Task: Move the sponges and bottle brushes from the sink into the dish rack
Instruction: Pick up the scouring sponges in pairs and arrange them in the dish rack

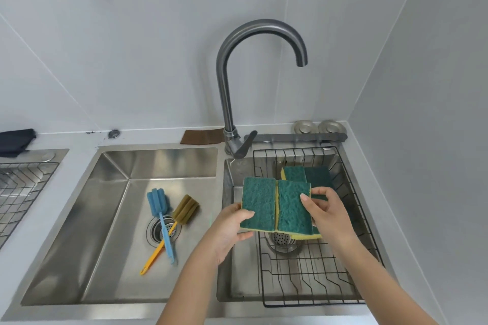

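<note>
Two green-and-yellow sponges are held side by side above the black wire dish rack (317, 301) in the right basin. My left hand (229, 229) grips the left sponge (258, 203) and my right hand (327, 216) grips the right sponge (293, 208). Two more green sponges (306, 173) lie at the back of the rack. In the left sink (111, 219) a blue bottle brush (161, 216) and a brown-headed brush with a yellow handle (182, 215) lie crossed over the drain.
The curved faucet (229, 82) rises between the basins, spout over the rack. A brown cloth (202, 136) lies behind the sink. Another wire rack (18, 187) and a dark cloth (15, 140) are at the far left. Two metal stoppers (319, 127) sit at the back right.
</note>
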